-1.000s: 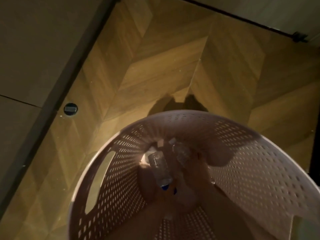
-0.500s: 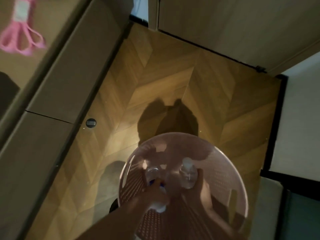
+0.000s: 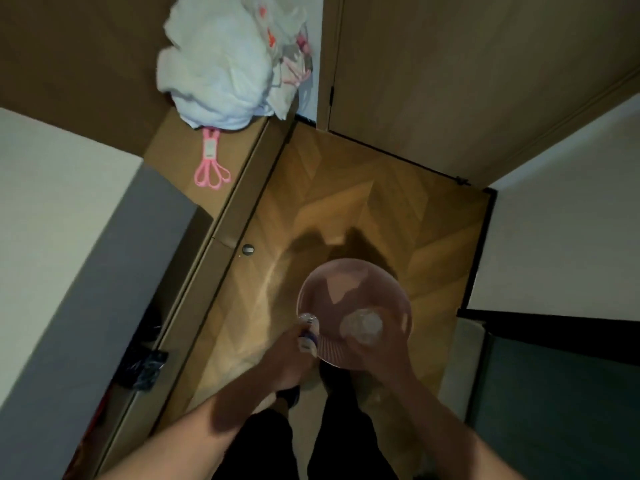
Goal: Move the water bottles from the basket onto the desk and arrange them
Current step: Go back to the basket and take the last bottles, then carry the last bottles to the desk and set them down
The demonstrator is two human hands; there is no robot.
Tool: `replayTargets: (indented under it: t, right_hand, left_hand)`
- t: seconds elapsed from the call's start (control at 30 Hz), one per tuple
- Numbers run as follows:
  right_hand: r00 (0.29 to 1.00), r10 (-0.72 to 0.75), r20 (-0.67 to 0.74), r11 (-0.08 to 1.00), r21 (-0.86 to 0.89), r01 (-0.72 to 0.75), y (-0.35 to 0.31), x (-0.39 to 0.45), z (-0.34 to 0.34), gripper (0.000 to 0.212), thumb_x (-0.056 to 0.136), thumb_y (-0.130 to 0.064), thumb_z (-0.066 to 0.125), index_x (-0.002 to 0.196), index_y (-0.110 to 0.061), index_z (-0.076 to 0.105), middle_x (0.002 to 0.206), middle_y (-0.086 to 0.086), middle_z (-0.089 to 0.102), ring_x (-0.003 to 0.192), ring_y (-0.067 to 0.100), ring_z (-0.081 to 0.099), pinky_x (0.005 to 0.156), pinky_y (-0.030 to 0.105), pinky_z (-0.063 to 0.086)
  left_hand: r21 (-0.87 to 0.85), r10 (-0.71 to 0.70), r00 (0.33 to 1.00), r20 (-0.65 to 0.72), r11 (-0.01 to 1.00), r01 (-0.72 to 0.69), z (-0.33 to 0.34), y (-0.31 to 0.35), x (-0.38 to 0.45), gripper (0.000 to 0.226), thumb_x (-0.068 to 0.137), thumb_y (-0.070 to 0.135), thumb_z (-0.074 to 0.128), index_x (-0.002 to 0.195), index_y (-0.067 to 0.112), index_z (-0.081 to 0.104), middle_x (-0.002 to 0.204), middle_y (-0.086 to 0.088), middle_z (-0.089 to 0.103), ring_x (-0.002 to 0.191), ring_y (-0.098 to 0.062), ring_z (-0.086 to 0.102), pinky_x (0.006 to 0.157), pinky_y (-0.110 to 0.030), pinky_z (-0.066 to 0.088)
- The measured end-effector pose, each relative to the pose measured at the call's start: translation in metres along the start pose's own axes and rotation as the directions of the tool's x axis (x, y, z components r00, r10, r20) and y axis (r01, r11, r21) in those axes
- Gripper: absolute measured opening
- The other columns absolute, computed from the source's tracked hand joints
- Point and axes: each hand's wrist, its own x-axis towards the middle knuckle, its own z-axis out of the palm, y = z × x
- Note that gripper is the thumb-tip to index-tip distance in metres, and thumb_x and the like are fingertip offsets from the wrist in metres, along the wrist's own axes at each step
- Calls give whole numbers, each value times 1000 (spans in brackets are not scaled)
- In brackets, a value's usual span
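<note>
Since half a second ago both hands have risen out of the round pinkish perforated plastic basket, which now looks small and far below on the herringbone wood floor, and the view has swung up to take in the brown desk top to the left. The left hand is wrapped around a clear plastic water bottle with a blue label band, its neck and cap end poking out just beyond the fingers, over the basket's near-left rim. The right hand is cupped around a second clear plastic water bottle, seen end-on as a pale crinkled disc just above the fingers, over the basket's mouth. Both bottles therefore seem clear of the basket and carried, so the lift-out looks done and the carry to the desk is the step in hand. Blur hides the contents, though the bottles look lightweight, thin-walled and slightly crumpled. On the desk, well to the left of and beyond the left-hand grip, lie a pink plastic looped tool and a heap of white plastic bags.
</note>
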Motion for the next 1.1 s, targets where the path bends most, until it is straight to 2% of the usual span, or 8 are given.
replayTargets:
  t: [0.1, 0.2, 0.37, 0.5, 0.6, 0.77, 0.9, 1.1]
  right_hand:
    - [999, -34, 39, 999, 10, 34, -18, -38, -8, 68, 72, -12, 98, 128, -10, 60, 113, -11, 64, 104, 10, 61, 91, 1, 42]
    - [987, -148, 66, 983, -104, 154, -25, -62, -15, 75, 69, -22, 100, 133, -12, 62, 123, -7, 66, 114, 13, 61, 102, 23, 45]
    - [904, -269, 331, 915, -206, 348, -56, -81, -41, 61, 70, -36, 93, 120, -41, 58, 117, -17, 63, 108, 5, 63, 94, 23, 53]
    - [741, -350, 573, 801, -227, 554, -99, -109, -46, 57, 67, -21, 95, 111, -36, 62, 113, -19, 59, 106, -5, 56, 90, 14, 44]
    - [608, -385, 694, 705, -203, 679, -119, -133, -31, 56, 67, -18, 94, 112, -34, 65, 112, -17, 62, 106, -14, 53, 80, 1, 37]
    - [342, -422, 840, 557, -57, 828, -160, -206, 20, 55, 68, -30, 93, 113, -43, 64, 111, -22, 63, 106, 0, 62, 86, 17, 51]
    - [131, -444, 887, 427, 80, 901, -177, -288, 68, 58, 66, -38, 95, 114, -46, 63, 112, -27, 63, 112, -5, 59, 89, 15, 50]
    - [-81, -395, 915, 343, 228, 911, -170, -430, 133, 56, 62, -32, 94, 109, -43, 64, 111, -26, 69, 105, 3, 65, 89, 30, 56]
  left_hand:
    - [-43, 10, 991, -134, 999, -16, -10, -8, -61, 44, 90, 27, 69, 127, 35, 46, 116, -1, 67, 101, -25, 67, 86, -34, 51]
    - [-87, 15, 959, -282, 995, -41, -10, -19, -120, 38, 81, 44, 66, 116, 41, 52, 115, 4, 67, 102, -23, 67, 91, -36, 52]
    - [-135, 2, 854, -521, 987, -84, 12, -52, -196, 46, 85, 51, 73, 127, 35, 63, 124, 9, 54, 107, -6, 55, 88, -21, 42]
    - [-335, -202, 703, -682, 941, -54, 32, -85, -250, 53, 80, 54, 77, 128, 38, 63, 120, 14, 64, 110, -11, 63, 98, -30, 50]
    - [-433, -294, 608, -737, 897, -91, 48, -114, -291, 51, 75, 62, 74, 121, 41, 65, 102, 17, 73, 91, -5, 69, 81, -29, 56]
    - [-581, -459, 446, -768, 792, -186, 83, -170, -366, 44, 76, 63, 74, 114, 44, 66, 88, 18, 74, 74, -4, 71, 71, -31, 58]
    - [-659, -580, 325, -747, 709, -250, 113, -224, -422, 46, 77, 58, 77, 119, 42, 67, 88, 13, 75, 74, -4, 70, 66, -24, 53]
    - [-689, -667, 202, -717, 634, -353, 168, -313, -516, 47, 82, 54, 78, 125, 43, 65, 99, 15, 74, 84, -2, 71, 69, -20, 56]
